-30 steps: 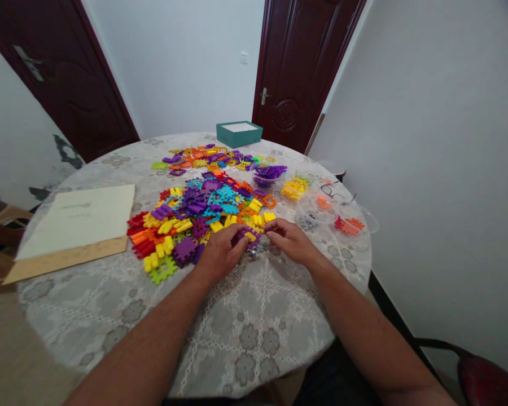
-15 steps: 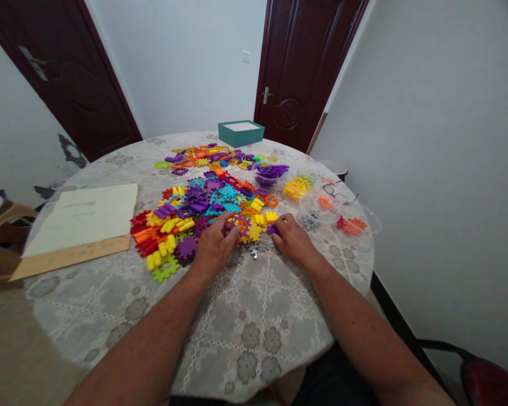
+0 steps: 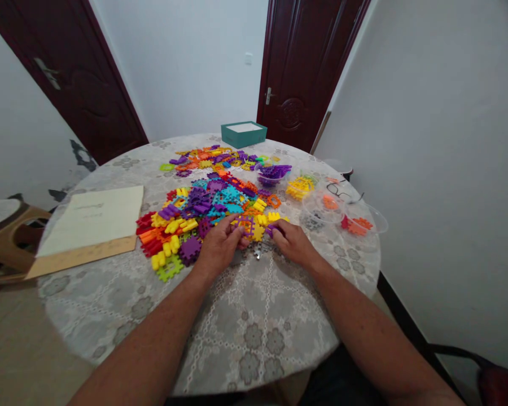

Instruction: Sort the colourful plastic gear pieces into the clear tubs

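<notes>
My left hand [image 3: 220,243] is closed with thumb and fingers on a purple square building piece [image 3: 248,225] that has notched edges and an open middle. In my right hand [image 3: 291,241] a small purple piece [image 3: 271,230] is pinched between thumb and fingertips; most of it is hidden. The two hands are a short way apart at the near edge of a heap of mixed plastic building pieces [image 3: 198,198]. A yellow notched piece [image 3: 258,233] lies between them, and grey pieces [image 3: 260,248] lie just below it on the tablecloth.
Clear tubs at the right hold purple pieces [image 3: 272,173] and orange pieces [image 3: 358,226]. Eyeglasses [image 3: 342,193] lie by them. A second heap [image 3: 211,157] and a green box [image 3: 243,136] are at the back. A paper sheet [image 3: 97,217] lies at the left on the round table.
My view has shifted slightly, so the scene sits a little further right. My right hand has lifted its purple piece slightly, and the purple square in my left hand shows more clearly.
</notes>
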`<action>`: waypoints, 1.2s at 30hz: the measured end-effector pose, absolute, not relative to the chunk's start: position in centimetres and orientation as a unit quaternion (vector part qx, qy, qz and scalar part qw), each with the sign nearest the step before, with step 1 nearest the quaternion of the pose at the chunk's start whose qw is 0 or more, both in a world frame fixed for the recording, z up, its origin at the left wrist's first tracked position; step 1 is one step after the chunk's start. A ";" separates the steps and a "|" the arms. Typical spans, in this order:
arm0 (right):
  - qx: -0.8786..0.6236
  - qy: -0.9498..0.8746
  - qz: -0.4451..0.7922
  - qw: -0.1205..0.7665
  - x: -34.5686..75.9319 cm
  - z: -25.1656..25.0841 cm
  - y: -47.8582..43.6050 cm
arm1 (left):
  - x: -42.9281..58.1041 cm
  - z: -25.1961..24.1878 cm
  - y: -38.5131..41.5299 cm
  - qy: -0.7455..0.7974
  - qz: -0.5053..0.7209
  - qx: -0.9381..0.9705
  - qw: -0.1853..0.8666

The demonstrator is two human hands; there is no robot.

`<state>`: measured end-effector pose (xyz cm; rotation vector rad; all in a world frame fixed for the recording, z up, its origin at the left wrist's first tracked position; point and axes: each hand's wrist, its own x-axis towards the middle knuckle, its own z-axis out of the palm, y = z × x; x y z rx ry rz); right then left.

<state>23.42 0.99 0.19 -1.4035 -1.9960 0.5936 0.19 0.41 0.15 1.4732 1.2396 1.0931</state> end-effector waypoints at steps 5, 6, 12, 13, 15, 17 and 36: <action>-0.519 -0.678 0.369 0.367 22.8 0.1 1.0 | 0.5 -0.1 0.6 0.477 0.456 0.554 0.508; -0.511 -0.663 0.400 0.372 22.7 0.0 1.0 | 0.5 -0.1 0.6 0.474 0.456 0.551 0.514; -0.486 -0.604 0.494 0.394 22.8 -0.7 1.3 | 0.6 0.2 0.4 0.487 0.447 0.548 0.512; -0.480 -0.591 0.511 0.398 22.8 -0.8 1.4 | 0.6 0.3 0.4 0.490 0.446 0.547 0.512; -0.468 -0.567 0.541 0.410 22.8 -1.0 1.6 | 0.7 0.4 0.3 0.494 0.446 0.543 0.512; -0.455 -0.549 0.562 0.420 22.7 -1.2 1.8 | 0.7 0.4 0.3 0.496 0.444 0.542 0.513; -0.444 -0.561 0.553 0.427 22.5 -0.5 1.3 | 0.7 -0.2 0.4 0.478 0.435 0.550 0.529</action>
